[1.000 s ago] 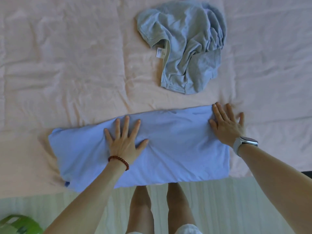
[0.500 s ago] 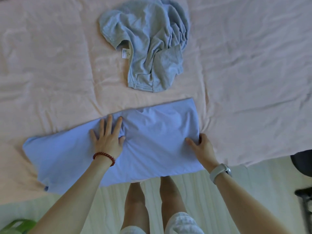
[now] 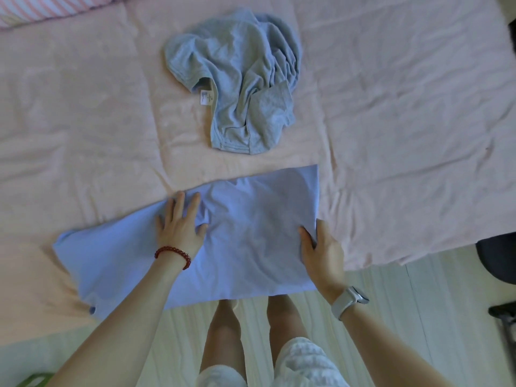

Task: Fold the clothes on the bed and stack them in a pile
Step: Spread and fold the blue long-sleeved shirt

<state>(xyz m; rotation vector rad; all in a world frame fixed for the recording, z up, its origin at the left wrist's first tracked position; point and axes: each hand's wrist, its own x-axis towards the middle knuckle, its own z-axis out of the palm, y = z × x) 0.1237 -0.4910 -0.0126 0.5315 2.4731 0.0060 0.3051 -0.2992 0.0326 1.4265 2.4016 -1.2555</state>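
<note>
Already partly folded, the light blue garment (image 3: 245,241) lies as a long band along the near edge of the bed (image 3: 83,121). On its left part the left hand (image 3: 180,226) presses flat, fingers straight. At its right end the right hand (image 3: 321,250) pinches the edge. Farther off, the grey shirt (image 3: 237,82) is crumpled, unfolded; no pile exists yet.

head view | looks steeply down | close above bed (image 3: 83,121) edge

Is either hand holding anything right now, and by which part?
The right hand grips the blue shirt by its right edge; the left hand only presses flat on it.
</note>
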